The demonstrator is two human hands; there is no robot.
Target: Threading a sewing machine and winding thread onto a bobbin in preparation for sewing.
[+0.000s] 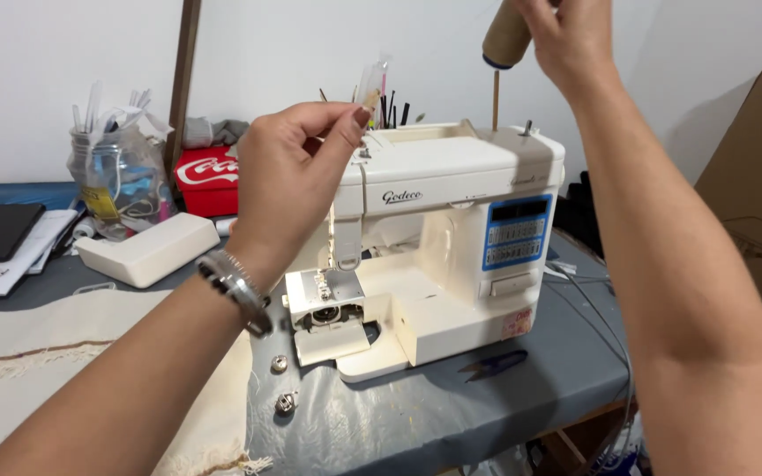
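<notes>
Smooth cream plastic sewing machine point(451, 256) on grey worktop point(451, 414). Right hand point(566, 31) raised, wrapped round tan cardboard thread spool point(504, 37). Left hand point(297, 172) lifted, fingertips pinched together, thread not visible.

home sewing corner | white sewing machine point(434, 238) on grey-covered table point(451, 414) | jar of tools point(121, 181) | cardboard box point(756, 176)

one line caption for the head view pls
Right hand lifts a beige thread spool above a cream sewing machine; left hand pinches something small.

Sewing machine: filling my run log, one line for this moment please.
right hand: holds thread spool above spool pin | left hand: pinches thread end | sewing machine: bobbin cover open
</notes>
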